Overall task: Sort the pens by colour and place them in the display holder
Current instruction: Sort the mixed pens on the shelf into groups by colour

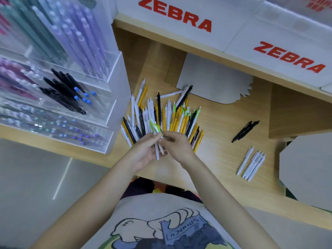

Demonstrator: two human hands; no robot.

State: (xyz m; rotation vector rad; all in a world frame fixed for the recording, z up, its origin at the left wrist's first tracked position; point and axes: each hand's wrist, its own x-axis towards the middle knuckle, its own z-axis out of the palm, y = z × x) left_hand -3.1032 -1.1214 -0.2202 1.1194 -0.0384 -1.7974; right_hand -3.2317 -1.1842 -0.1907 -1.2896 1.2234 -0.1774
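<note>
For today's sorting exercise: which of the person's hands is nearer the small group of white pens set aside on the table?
Right. The right hand is nearer the white pens, which lie off to its right; the left hand sits further away, beyond it.

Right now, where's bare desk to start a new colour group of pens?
Bare wood lies between the mixed pen pile and the two black pens, and along the desk's near edge between the right hand and the white pen group. It is crowded under both hands and beside the acrylic display holder, where the pile fans out.
</note>
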